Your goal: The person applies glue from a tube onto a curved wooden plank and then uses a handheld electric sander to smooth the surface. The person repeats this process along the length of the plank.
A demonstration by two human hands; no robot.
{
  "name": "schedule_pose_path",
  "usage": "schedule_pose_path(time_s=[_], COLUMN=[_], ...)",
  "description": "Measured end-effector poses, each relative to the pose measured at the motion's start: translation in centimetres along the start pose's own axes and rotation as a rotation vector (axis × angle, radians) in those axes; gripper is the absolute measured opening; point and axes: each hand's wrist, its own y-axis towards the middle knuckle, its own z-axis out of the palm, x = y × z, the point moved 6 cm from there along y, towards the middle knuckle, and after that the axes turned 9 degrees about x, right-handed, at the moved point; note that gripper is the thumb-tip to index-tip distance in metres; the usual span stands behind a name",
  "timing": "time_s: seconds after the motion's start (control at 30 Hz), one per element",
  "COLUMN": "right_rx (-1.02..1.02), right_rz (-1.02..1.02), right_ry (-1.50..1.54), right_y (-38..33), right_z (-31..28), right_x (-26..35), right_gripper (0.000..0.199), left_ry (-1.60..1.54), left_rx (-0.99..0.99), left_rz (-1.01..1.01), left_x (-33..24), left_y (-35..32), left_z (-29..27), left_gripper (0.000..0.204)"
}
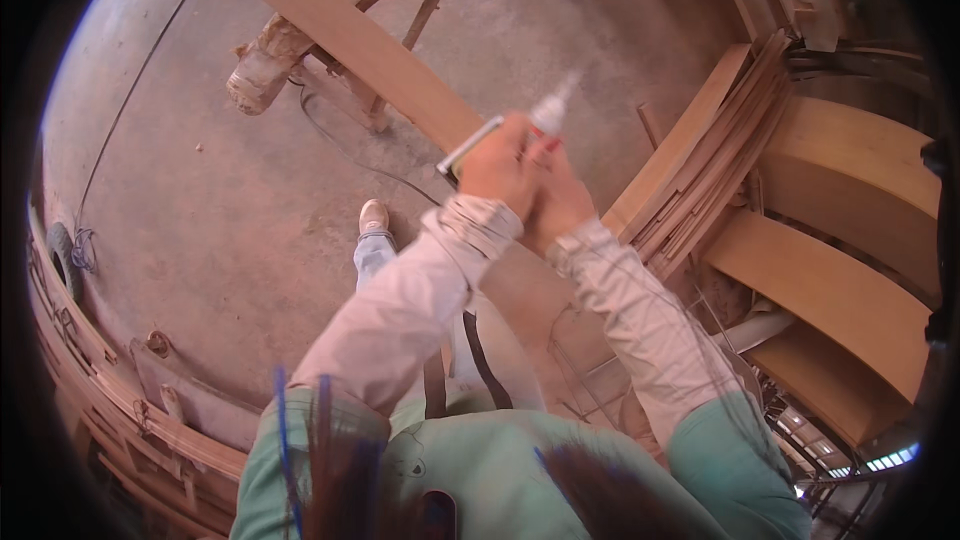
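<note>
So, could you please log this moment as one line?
left hand: metal handle | right hand: white nozzle bottle | below: wood plank

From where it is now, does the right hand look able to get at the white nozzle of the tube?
Probably yes. The right hand sits pressed against the left hand, just below the white nozzle, which sticks up free above both with nothing covering it. The tip is blurred.

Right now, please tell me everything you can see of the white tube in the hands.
The tube is a small white plastic bottle with a tapered nozzle that points up and to the right, blurred at its tip. Some red shows near its lower end. Both hands meet around it: the right hand closes on its base, the left hand beside it also holds a metal square.
</note>
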Motion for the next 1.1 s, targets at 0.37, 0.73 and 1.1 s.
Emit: schedule_pose_path(time_s=[0.37, 0.73, 1.1], right_rx=[0.019, 0.006, 0.076], right_rz=[-0.02, -0.13, 0.022], right_ry=[-0.053, -0.036, -0.03], right_y=[6.1, 12.6, -1.5], right_z=[-1.2, -2.3, 0.2], right_x=[4.6, 11.5, 0.0], right_gripper=[0.068, 0.071, 0.068], left_ry=[0.051, 0.007, 0.045], left_rx=[-0.067, -0.189, 0.058], left_rz=[-0.042, 0.076, 0.038], left_x=[0.7, 0.1, -0.1], left_y=[4.5, 8.1, -0.8], left_z=[-5.6, -14.4, 1.6], left_gripper=[0.034, 0.051, 0.026])
